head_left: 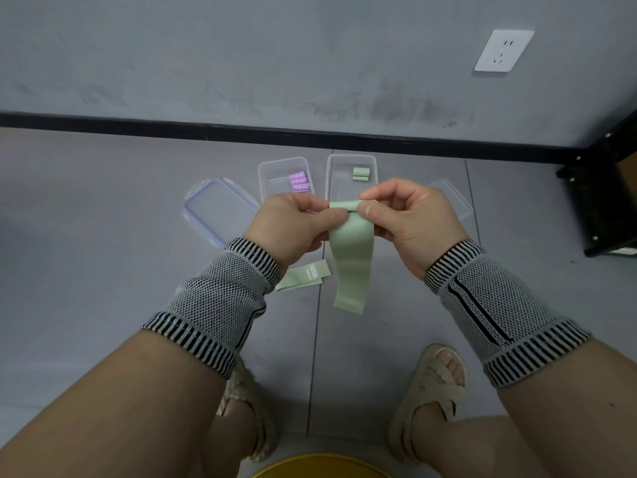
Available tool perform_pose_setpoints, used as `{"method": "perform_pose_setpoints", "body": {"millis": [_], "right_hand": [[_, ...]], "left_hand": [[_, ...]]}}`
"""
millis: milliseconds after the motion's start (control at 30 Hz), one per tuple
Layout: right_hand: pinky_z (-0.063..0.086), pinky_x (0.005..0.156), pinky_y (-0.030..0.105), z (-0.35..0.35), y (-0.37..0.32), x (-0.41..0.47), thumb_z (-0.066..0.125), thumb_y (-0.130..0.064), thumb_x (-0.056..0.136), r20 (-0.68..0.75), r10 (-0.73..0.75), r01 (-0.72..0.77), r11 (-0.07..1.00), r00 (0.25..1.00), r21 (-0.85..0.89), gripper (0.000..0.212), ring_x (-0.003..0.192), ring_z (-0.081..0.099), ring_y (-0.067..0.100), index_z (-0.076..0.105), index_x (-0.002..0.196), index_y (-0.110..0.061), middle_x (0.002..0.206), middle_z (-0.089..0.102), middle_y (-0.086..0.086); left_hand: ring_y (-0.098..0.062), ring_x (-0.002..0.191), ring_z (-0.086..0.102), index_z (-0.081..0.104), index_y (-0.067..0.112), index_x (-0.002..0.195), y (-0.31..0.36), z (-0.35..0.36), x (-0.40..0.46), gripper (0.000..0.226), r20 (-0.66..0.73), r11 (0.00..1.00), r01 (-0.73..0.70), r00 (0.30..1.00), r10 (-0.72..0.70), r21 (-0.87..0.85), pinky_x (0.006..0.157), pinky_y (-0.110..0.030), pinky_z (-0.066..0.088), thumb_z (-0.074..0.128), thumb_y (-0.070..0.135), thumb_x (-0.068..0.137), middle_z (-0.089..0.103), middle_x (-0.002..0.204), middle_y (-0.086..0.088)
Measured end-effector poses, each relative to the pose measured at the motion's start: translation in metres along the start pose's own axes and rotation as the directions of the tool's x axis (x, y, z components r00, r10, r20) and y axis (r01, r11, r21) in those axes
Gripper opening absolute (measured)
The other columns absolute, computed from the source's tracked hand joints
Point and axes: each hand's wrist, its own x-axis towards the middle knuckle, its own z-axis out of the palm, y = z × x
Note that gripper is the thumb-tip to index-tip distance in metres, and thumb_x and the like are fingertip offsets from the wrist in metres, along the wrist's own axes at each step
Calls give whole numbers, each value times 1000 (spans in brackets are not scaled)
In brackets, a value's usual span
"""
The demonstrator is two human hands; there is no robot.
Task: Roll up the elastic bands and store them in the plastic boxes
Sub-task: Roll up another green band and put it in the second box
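Fingers of the left hand (293, 225) and right hand (406, 219) curl round the rolled top of a green band (351, 257), pinching it between them while its loose end hangs below. Just beyond the fingers sit two clear boxes on the floor (103, 201): the left box (263, 174) holds purple rolls (299, 181), the right box (331, 177) green rolls (361, 174). Another green band (303, 277) lies flat below the left hand.

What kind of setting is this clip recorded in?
Probably an indoor room, with the work done on the floor: grey floor tiles, a painted wall with a socket, and a black skirting strip along its foot.
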Motion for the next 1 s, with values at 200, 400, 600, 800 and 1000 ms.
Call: {"method": "perform_pose_setpoints", "body": {"millis": [200,400,600,800,1000], "right_hand": [[53,79,42,0,1,0,67,8,80,-34,-48,46,998,998,-46,21,75,57,26,65,77,-13,73,61,10],[56,81,37,3,1,-1,65,12,79,-8,-40,40,999,999,-37,26,78,63,21,66,80,-14,80,66,9],[58,79,36,0,-3,-2,69,0,81,-183,12,5,996,983,92,18,78,69,25,63,92,-13,87,70,14],[56,86,40,11,5,-5,71,-3,80,-287,-84,81,996,954,-24,18,87,70,20,72,87,-20,89,73,5],[53,92,41,12,9,-2,69,-5,81,-317,-43,64,996,948,57,17,95,69,19,74,93,-16,96,74,4]], "left_hand": [[-23,74,49,65,12,73,6,-1,-2,12,63,992,42,997,-35,-116,57,-20,45,68,15,84,56,84,-16],[-25,78,55,66,11,80,6,-2,-3,7,36,990,-6,999,11,-139,66,-23,50,64,6,85,60,84,-16],[-26,76,50,65,13,77,6,0,-1,13,-37,976,-51,998,44,-213,69,-29,48,64,2,84,59,74,-13],[-25,73,48,66,12,82,6,5,-4,11,-68,969,-135,990,124,-207,72,-37,43,65,1,84,57,75,-17],[-18,74,58,69,14,90,3,10,-4,12,-68,968,-174,984,164,-180,71,-26,51,65,3,85,67,81,-11]]}}
